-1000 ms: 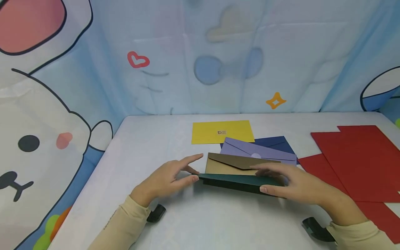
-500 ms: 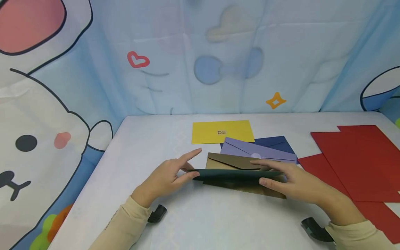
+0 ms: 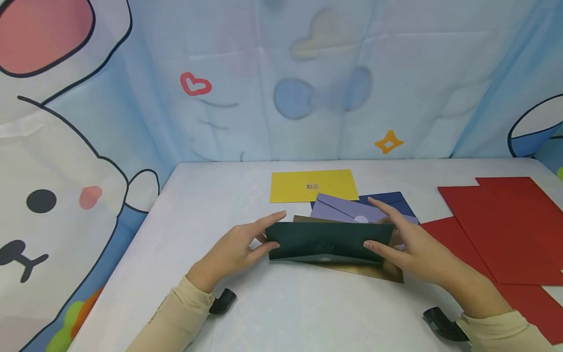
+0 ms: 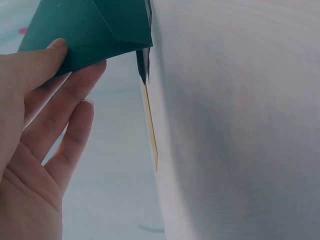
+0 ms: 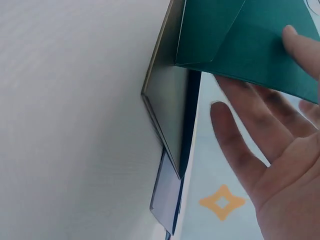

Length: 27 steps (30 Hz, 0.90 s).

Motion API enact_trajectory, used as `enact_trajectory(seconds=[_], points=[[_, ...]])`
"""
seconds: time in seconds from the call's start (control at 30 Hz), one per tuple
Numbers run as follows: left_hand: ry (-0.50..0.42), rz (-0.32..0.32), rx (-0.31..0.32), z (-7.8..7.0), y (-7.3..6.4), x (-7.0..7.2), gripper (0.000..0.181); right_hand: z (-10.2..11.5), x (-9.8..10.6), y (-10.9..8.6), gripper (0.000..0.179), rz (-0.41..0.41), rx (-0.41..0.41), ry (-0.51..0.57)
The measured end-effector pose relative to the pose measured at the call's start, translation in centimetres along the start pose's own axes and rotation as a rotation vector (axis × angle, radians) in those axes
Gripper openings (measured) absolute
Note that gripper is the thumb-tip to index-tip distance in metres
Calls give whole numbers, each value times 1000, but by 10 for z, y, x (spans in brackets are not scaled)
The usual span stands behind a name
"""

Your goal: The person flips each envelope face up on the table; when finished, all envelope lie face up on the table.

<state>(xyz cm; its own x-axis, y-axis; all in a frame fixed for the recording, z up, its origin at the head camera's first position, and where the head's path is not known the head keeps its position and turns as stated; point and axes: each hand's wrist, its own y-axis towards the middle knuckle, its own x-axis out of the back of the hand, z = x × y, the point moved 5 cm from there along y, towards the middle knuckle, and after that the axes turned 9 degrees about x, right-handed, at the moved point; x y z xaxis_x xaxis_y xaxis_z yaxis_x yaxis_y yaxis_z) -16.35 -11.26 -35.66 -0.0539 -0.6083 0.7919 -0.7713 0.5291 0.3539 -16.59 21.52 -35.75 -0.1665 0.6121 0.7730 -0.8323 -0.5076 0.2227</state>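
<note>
A dark green envelope (image 3: 325, 239) is raised above the table, its broad face turned toward the head camera and its flap along the lower edge. My left hand (image 3: 237, 252) pinches its left end, thumb in front and fingers behind. At the right end my right hand (image 3: 409, 244) pinches it the same way. In both wrist views the green envelope (image 4: 95, 30) sits between thumb and fingers. Under it lies a gold-brown envelope (image 3: 360, 271), mostly hidden. Beyond are a lilac envelope (image 3: 336, 208), a navy envelope (image 3: 391, 199) and a yellow envelope (image 3: 314, 186).
Several red envelopes (image 3: 501, 230) overlap on the right side of the white table (image 3: 211, 205). A printed cloth (image 3: 228, 98) hangs behind the table's far edge. Dark wrist devices (image 3: 223, 300) show near both sleeves.
The green envelope has been tilted from nearly flat, through edge-on, to upright with its face toward the head camera. My right fingers have risen with it; the other envelopes stay put.
</note>
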Motion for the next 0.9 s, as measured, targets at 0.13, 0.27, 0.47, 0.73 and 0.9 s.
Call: enact_trajectory(seconds=[0.13,0.27,0.47,0.73,0.9], points=[[-26,51,39,1,2,-2,61,-1,-2,0,95,-9,-4,-12],[-46,83,40,3,3,-4,53,1,-2,1,89,-13,39,-12],[-61,96,69,7,3,-7,56,6,-1,3,71,-50,261,-18],[-113,194,188,10,1,-12,68,4,-6,2,66,-25,231,1],[-111,250,241,12,0,-15,90,-1,-10,0,76,30,95,28]])
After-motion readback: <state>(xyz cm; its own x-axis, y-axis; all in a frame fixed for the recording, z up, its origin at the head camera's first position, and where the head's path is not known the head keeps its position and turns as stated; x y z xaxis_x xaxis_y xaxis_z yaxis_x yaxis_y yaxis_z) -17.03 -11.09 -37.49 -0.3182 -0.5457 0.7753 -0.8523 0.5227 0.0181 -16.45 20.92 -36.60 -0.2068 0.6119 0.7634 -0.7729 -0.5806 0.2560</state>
